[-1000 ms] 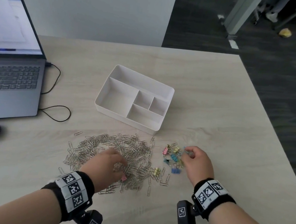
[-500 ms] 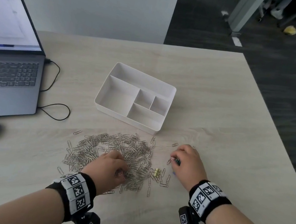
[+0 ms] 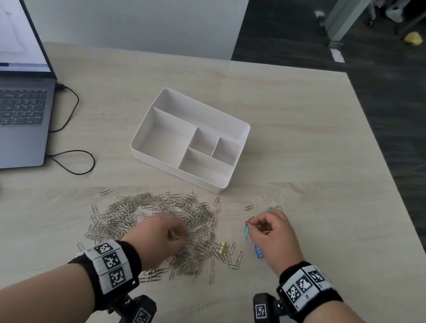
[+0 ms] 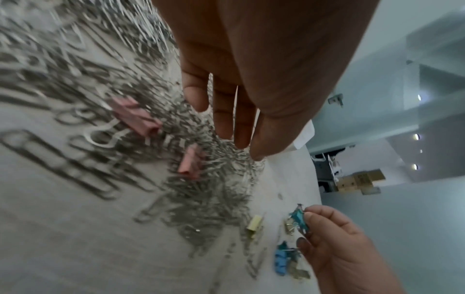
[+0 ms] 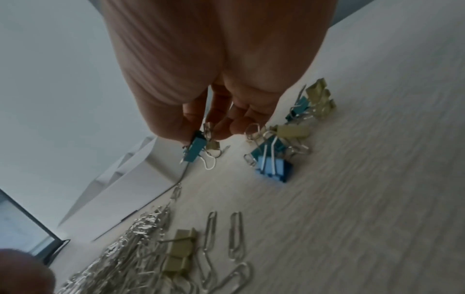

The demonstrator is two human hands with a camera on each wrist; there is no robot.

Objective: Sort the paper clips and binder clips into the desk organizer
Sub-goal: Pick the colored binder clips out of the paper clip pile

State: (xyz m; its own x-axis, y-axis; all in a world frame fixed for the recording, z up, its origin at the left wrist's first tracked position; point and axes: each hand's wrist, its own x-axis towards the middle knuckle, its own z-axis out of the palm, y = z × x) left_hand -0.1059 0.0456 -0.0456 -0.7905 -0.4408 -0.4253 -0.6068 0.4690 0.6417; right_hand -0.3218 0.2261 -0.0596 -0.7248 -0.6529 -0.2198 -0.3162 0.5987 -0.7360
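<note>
Gathering step: right hand point(image 3: 271, 233) pinching teal binder clip point(image 5: 195, 148) beside paper clip pile point(image 3: 158, 225); left hand point(image 3: 158, 239) curled over pile, grip unclear; next, carry to empty organizer point(image 3: 177, 172) beyond pile

left hand point(image 3: 164, 239) on paper clips point(image 3: 193, 213) | right hand point(image 3: 272, 236) pinches teal binder clip point(image 3: 247, 228) | organizer point(image 3: 152, 149) beyond

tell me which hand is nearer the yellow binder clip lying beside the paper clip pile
About even, left hand slightly nearer. The yellow binder clip lies between them, right hand beyond it.
</note>
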